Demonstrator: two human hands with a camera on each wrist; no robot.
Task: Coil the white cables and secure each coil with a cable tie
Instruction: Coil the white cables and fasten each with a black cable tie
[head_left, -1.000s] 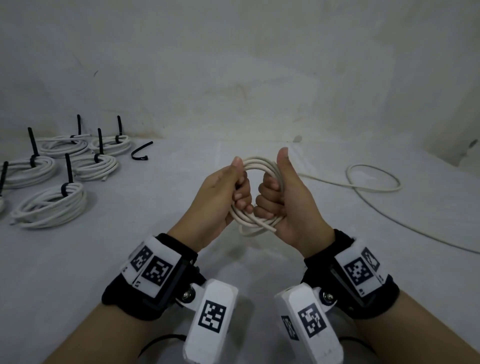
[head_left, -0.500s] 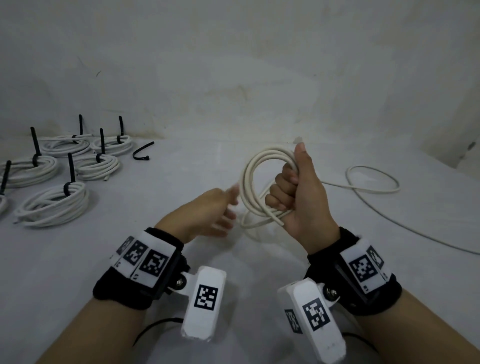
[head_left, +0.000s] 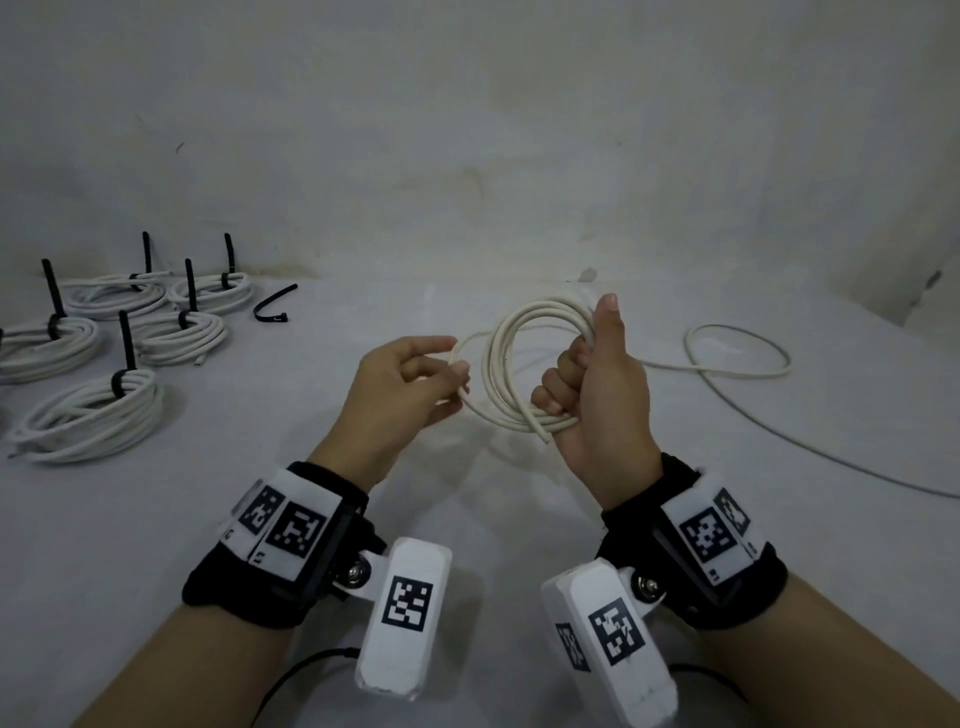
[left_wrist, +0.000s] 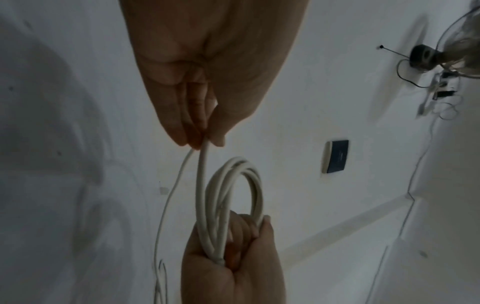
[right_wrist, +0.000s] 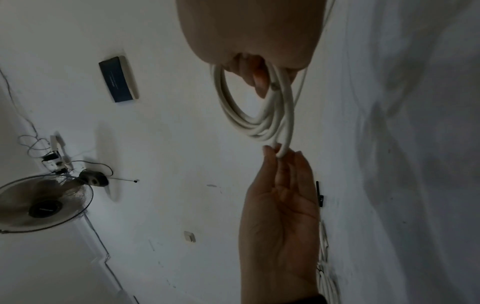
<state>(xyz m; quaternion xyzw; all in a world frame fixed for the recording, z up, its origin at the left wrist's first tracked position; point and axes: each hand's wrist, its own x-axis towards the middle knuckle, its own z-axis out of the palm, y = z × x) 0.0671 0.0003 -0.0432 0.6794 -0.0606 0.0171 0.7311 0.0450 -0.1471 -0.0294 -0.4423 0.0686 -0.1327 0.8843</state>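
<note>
My right hand grips a small coil of white cable upright above the table, fingers curled round its right side and thumb pointing up. The cable's cut end sticks out below the fist. My left hand pinches a single strand just left of the coil between thumb and fingers. In the left wrist view the pinched strand runs down into the coil. The right wrist view shows the coil hanging from my fist. The rest of the cable trails loose across the table to the right.
Several finished white coils, each bound with an upright black tie, lie at the left of the white table. One loose black cable tie lies beyond them near the wall. A wall fan shows in the wrist views.
My left hand let go of the coil, dropped away, then came back and pinched a strand at its left. My right hand raised the coil and shifted slightly right.
</note>
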